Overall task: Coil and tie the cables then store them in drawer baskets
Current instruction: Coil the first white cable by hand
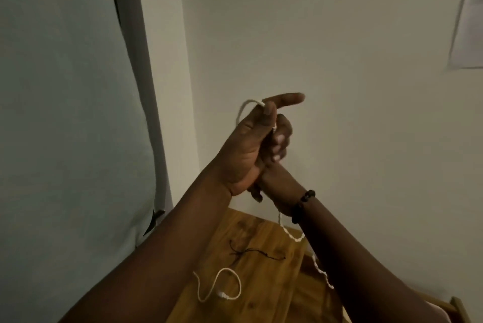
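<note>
A white cable (242,111) loops over my left hand (243,150), which is raised in front of the wall. Its thumb presses the cable against the hand and its index finger points right. Just behind it, my right hand (281,139) has its fingers curled round the same cable; a dark bead bracelet sits on that wrist. The cable's loose length hangs below the wrists towards the wooden tabletop (264,294). A second white cable (222,290) lies in a loose loop on the wood, and a thin black tie cord (251,252) lies beyond it. No drawer basket is in view.
A pale wall fills the background, with a corner and a dark-edged panel (122,22) at the left. A sheet of paper (470,22) hangs at the upper right. A wooden edge (457,307) shows at the lower right.
</note>
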